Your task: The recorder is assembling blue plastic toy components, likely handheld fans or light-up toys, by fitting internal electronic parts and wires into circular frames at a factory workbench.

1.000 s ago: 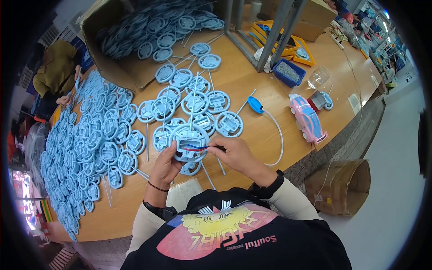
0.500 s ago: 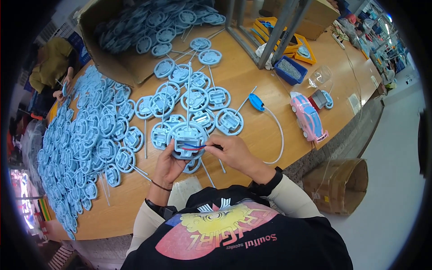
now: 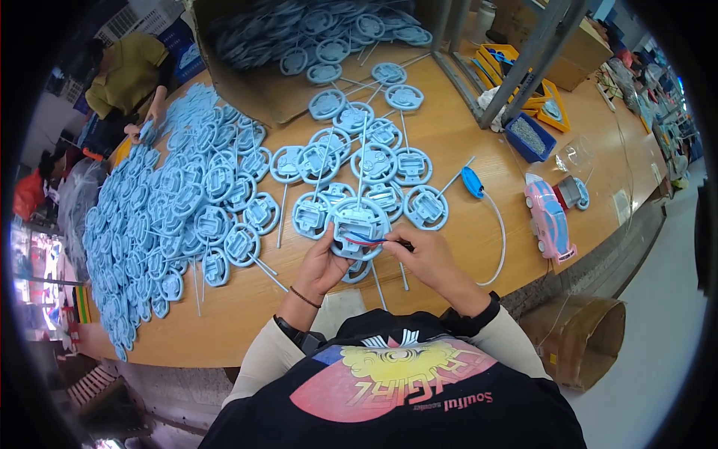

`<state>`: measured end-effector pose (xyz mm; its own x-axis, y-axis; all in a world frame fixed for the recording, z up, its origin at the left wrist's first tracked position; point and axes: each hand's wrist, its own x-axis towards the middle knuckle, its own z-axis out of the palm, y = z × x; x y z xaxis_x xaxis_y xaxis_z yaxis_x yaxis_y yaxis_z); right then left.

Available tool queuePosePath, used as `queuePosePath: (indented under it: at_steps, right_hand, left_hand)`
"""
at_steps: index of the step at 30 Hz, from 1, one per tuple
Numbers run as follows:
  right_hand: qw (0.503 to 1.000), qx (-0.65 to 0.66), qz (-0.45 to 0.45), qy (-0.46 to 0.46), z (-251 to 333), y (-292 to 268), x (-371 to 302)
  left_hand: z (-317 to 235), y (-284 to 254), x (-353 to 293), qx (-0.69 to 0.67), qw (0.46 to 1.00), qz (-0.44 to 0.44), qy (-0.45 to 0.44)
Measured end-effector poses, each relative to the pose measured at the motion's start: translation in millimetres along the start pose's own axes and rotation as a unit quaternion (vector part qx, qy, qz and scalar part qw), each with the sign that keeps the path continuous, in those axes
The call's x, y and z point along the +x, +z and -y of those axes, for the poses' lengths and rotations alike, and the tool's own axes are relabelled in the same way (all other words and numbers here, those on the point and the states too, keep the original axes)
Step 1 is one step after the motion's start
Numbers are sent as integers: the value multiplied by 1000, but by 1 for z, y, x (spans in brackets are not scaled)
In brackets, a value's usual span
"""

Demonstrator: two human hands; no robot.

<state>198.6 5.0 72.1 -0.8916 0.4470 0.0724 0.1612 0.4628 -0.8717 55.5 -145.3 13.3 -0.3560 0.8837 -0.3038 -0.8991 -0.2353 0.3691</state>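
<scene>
- Camera view has swung, so the whole bench sits further right than half a second ago; held wheel [image 3: 357,221] and both hands keep about the same spot among the parts.
- Held wheel: pale blue, pocket side up, in front of the person over the table [image 3: 464,233], near other loose wheels [image 3: 425,207]. Can't tell if its underside rests on them.
- Left hand [image 3: 321,263]: grasping the held wheel at its lower left rim, thumb on top.
- Right hand [image 3: 426,258]: fingertips pinching red and blue wires [image 3: 368,241] at the rim's right side; dark bit at the fingers, too small to tell.
- Handling, my judgement: wheel light, stiff plastic, smooth, maybe slightly slippery. Best hold is the outer rim, thumb over, fingers under, pocket left clear.
- Rod [image 3: 363,161] seems to run up from it; thin, likely bends or snags, poor handle.
- Wires look soft and floppy, likely the fragile part, weakest at their ends. Pinch lightly, no yanking.
</scene>
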Motion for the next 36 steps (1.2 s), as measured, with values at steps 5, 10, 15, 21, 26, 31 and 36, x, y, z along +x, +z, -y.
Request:
queuePosePath:
  at_steps: [5,10,15,21,26,31,36]
  right_hand:
    - [1000,3,15,-16,5,-2,5]
    - [999,30,10,-12,1,0,8]
    - [998,55,1,37,-8,-11,4]
    - [995,95,9,27,-7,-10,4]
    - [993,111,4,46,-15,-12,1]
    - [995,85,-12,40,-27,-10,-3]
    - [995,85,1,53,-24,-9,-5]
  left_hand:
    - [-1,0,-2,-10,1000,-6,-2]
    - [-11,-20,-1,-22,1000,-13,4]
    - [-112,-35,2,45,956,-80,279]
    - [-216,-118,43,736,611,-159,245]
    - [-183,-96,83,952,172,-102,232]
    - [-186,-84,90,954,116,-54,271]
    - [-203,-7,47,913,265,-51,305]
